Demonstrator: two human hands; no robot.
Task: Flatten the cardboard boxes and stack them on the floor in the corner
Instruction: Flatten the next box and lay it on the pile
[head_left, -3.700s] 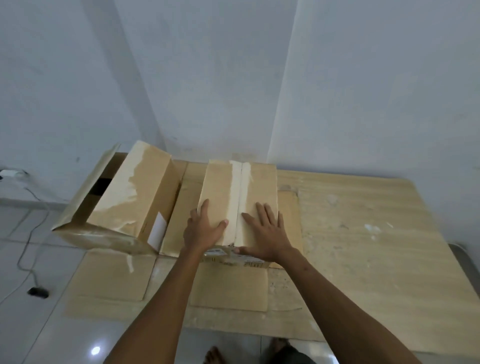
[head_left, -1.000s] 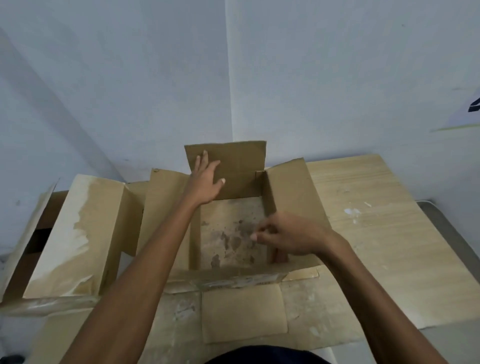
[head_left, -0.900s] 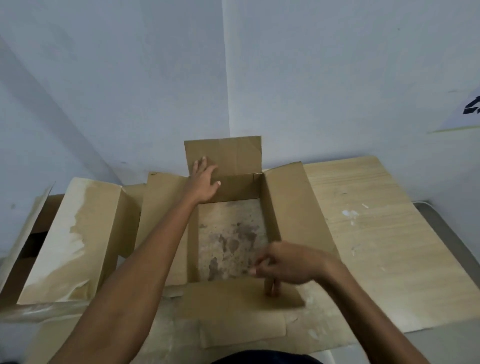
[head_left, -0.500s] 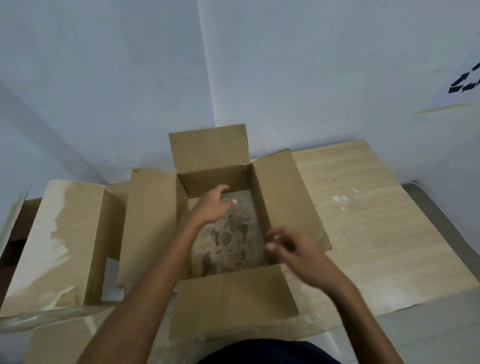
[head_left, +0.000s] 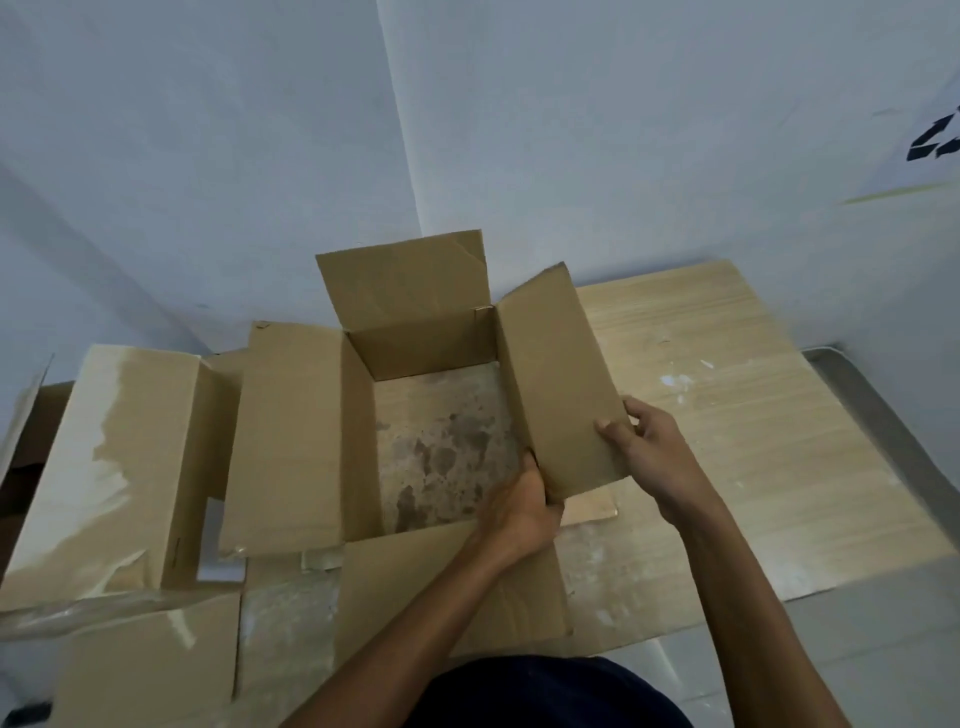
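Open box (head_left: 358, 441), flaps spread, is stood on wooden board (head_left: 753, 441); stained base seen inside. Its rt flap (head_left: 561, 395) is clamped by left hand (head_left: 519, 506) at near end and pinched by right hand (head_left: 649, 452) at outer edge. Taped box (head_left: 114, 457) is set just beside, at left.

matt cardboard box (head_left: 291, 436), stained wood-grain board (head_left: 727, 415)

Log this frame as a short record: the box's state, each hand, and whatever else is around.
open box: upright, top flaps spread open, not flattened
left hand: grips the right flap at its near end, by the fold
right hand: pinches the right flap's outer edge, thumb on top
second box: left of the open box, not flattened, tape marks on it
surface: wood-grain board in the wall corner
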